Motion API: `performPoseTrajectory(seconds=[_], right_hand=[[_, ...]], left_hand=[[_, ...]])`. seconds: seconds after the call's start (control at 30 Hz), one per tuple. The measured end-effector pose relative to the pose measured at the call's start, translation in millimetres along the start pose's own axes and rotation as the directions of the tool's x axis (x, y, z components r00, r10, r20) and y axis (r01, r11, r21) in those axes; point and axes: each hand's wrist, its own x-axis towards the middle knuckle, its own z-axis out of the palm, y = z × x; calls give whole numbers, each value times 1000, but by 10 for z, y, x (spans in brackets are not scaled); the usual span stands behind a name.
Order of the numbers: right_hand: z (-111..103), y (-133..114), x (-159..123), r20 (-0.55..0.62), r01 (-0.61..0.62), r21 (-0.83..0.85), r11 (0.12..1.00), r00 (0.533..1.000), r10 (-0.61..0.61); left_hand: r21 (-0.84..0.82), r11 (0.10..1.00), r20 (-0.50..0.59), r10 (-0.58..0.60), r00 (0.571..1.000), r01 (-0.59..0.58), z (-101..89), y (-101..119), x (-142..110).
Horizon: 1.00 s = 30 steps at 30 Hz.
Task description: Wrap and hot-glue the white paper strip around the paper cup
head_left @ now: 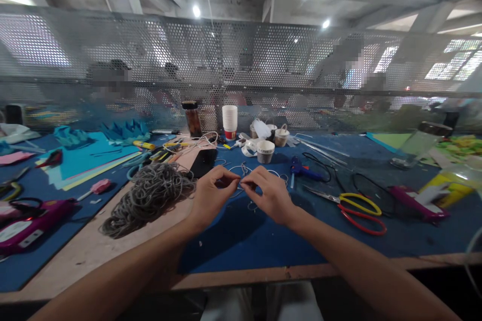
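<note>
My left hand (pixel 214 193) and my right hand (pixel 269 193) meet above the blue mat, thumb and forefinger pinched on each, fingertips almost touching. Whatever lies between the fingertips is too small to make out. Just behind and below them, a thin pale ring (pixel 276 174) and fine loose strands (pixel 252 206) show in part. A tangled heap of grey cord (pixel 150 195) lies to the left of my left hand. Beyond it rests a black phone (pixel 203 162), partly covered by that hand.
To the right lie scissors (pixel 359 204) with yellow and red handles, and a blue glue gun (pixel 309 170). Paper cups (pixel 265 151), a cup stack (pixel 229 120) and a dark jar (pixel 192 119) stand behind. Purple power strips (pixel 417 203) flank the workspace; a perforated metal screen (pixel 241 60) closes the back.
</note>
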Motion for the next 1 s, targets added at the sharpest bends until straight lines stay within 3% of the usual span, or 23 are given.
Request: performPoseTrajectory(seconds=[0.13,0.27,0.43,0.57,0.83,1.0], right_hand=[[-41,-18,10,0,78,-111,991,997,-79],[-45,-29,20,-20,5,-16,1000,1000,-5],[-20,19,52,-53,-145,208,967,986,159],[-3,32,59,-43,-184,237,954,979,199],[-13,-41,3,5,-28,-86,996,1000,29],[-1,-16,-4,8,102,-245,964,995,-103]], left_hand=[[52,998,34,40,999,-42,-10,-18,-11],[57,997,78,41,996,-45,-3,-25,-18],[-67,993,147,-89,985,99,3,-24,1],[-192,948,203,-216,955,255,-9,-33,23],[-360,861,178,-314,933,359,2,-28,37],[-296,904,122,-285,951,309,4,1,36]])
